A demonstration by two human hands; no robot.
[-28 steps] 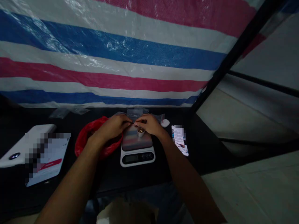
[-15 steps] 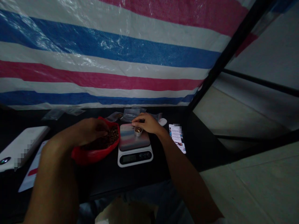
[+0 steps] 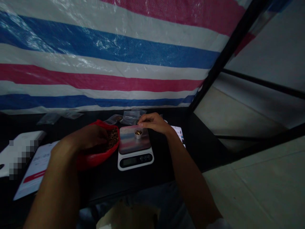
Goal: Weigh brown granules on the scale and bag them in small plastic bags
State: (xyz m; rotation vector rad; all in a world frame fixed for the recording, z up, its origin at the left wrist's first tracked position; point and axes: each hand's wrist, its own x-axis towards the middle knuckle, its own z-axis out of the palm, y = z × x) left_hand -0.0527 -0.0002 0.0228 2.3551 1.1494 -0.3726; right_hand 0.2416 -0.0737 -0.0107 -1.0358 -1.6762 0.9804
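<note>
My left hand point(image 3: 89, 137) reaches into a red bag point(image 3: 100, 159) holding brown bits point(image 3: 113, 136); its fingers curl among them and I cannot see their grip. A white kitchen scale point(image 3: 134, 149) with a shiny top stands just right of the bag. A small metal cup point(image 3: 138, 134) with something brownish inside sits on the scale's far part. My right hand point(image 3: 153, 122) hovers just above and behind the cup, fingertips pinched together, with nothing visible in them.
Clear plastic bags point(image 3: 130, 117) lie behind the scale, more point(image 3: 51, 118) at the far left. A white device point(image 3: 22, 144) and a leaflet point(image 3: 35, 167) lie on the left of the black table point(image 3: 133, 181). A printed card point(image 3: 179, 133) lies right of my wrist. A striped tarp point(image 3: 107, 63) hangs behind.
My left hand moved from the scale left into the red bag. My right hand let go of the small cup and rose slightly above it. The view shifted a little.
</note>
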